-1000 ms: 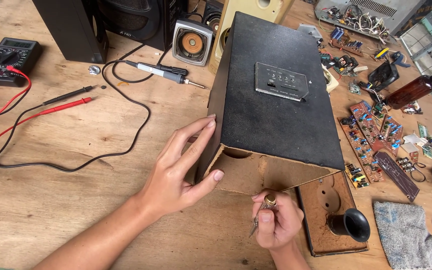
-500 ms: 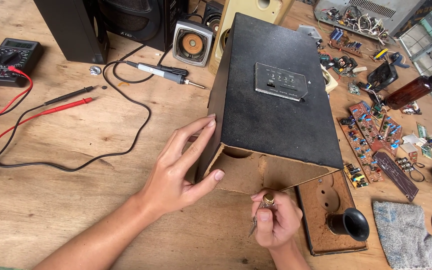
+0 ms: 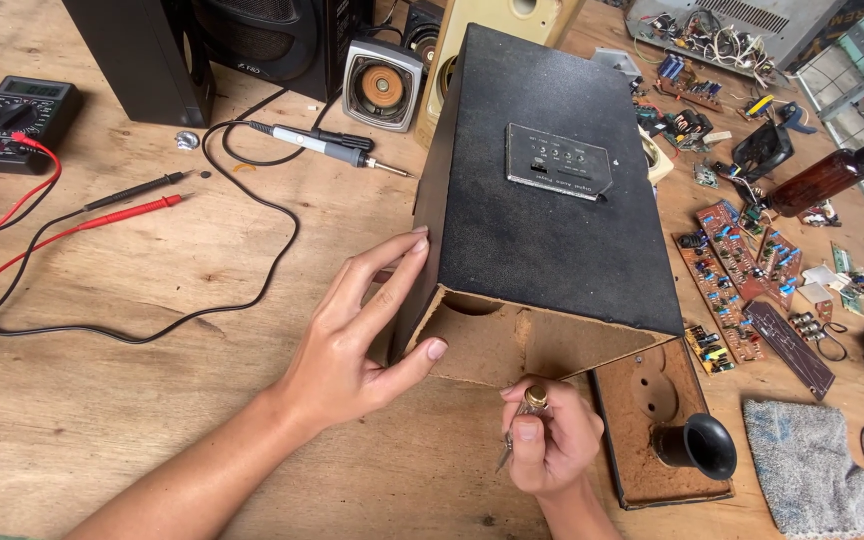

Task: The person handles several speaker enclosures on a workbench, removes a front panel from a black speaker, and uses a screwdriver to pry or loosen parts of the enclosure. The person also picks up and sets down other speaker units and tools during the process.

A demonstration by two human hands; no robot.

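- The left hand (image 3: 352, 345) lies flat and open against the side of the black speaker cabinet (image 3: 542, 215), fingers spread along its edge and thumb hooked on the fibreboard face, seemingly to brace the box.
- The cabinet lies on its side on the wooden workbench (image 3: 102, 400), open end toward the person.
- The right hand (image 3: 549, 445) is fisted around a small screwdriver (image 3: 522, 420), just below that opening.
- What the cabinet holds is hidden; a detached fibreboard panel (image 3: 642, 440) with a black port tube (image 3: 697, 447) lies beside it.
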